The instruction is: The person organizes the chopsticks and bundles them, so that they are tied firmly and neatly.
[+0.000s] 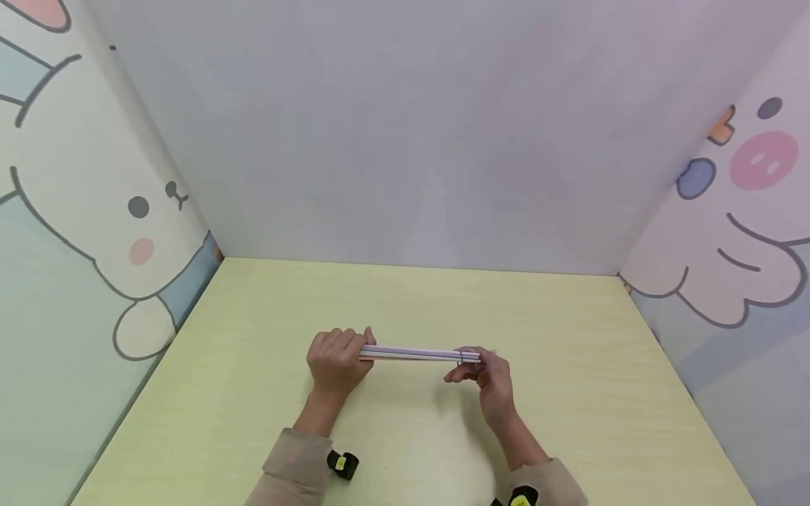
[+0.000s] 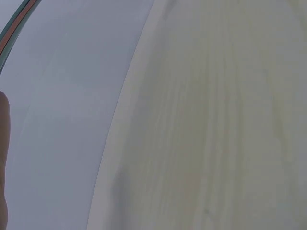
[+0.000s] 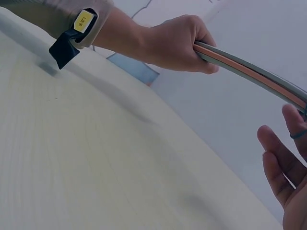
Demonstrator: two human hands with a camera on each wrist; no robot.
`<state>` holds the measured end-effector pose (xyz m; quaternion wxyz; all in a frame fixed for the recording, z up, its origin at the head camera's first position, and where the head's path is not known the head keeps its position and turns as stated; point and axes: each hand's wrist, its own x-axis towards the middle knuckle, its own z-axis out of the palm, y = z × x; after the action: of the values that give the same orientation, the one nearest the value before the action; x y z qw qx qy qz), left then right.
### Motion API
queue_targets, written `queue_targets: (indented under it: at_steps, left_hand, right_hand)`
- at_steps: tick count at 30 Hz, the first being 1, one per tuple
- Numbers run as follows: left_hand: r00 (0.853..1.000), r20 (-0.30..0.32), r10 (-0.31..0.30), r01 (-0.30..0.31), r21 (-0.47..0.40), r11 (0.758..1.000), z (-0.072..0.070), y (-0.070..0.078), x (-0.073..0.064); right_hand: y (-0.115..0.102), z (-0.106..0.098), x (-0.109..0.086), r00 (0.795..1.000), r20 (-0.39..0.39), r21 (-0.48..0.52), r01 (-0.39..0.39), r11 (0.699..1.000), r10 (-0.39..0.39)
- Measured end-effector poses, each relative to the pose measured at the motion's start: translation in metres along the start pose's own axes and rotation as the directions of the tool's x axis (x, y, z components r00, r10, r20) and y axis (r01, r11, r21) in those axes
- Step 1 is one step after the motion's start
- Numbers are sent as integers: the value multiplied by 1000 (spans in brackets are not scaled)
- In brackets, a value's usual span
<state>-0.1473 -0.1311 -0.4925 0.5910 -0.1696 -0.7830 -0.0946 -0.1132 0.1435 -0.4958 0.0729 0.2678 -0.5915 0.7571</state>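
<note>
A bundle of long thin sticks [image 1: 411,353], pale with an orange one among them, is held level above the table in the head view. My left hand [image 1: 337,360] grips its left end with the fingers curled round it. At the other end, my right hand [image 1: 495,383] pinches the sticks, its lower fingers spread loosely below. A thin dark band [image 1: 460,358] circles the bundle near that end. In the right wrist view, a teal loop [image 3: 298,134] goes round one finger of the right hand, close to the sticks. The left wrist view shows the bundle [image 2: 17,28] only at a corner.
Beneath the hands lies a pale yellow wood-grain table [image 1: 405,302]. A plain grey-white wall [image 1: 405,140] rises behind it. Side panels with a cartoon rabbit [image 1: 95,176] and a cartoon pig [image 1: 747,211] flank the table. Black straps [image 1: 343,465] are on both sleeves.
</note>
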Motion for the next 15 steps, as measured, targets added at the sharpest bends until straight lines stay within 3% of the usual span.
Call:
queue_targets:
  at_steps: [4,7,10,15]
  left_hand:
    - [1000,2,5,-5,15,1000,0,0,1]
    - [1000,-3,-1,1,18,1000,-1,-1,2]
    - [1000,-9,-4,4,11,1000,-2,-1,3]
    - [999,-32,-16,16,8,1000,-3,-1,7]
  right_hand:
    - [-2,1,1,995,-37,-116,-99,988,95]
    - [-2,2,2,992,-22,-137,-126,983,125]
    - [-3,4,1,993,10,-102,-115,988,116]
    - [-6,7,1,994,17,59,-108,992,107]
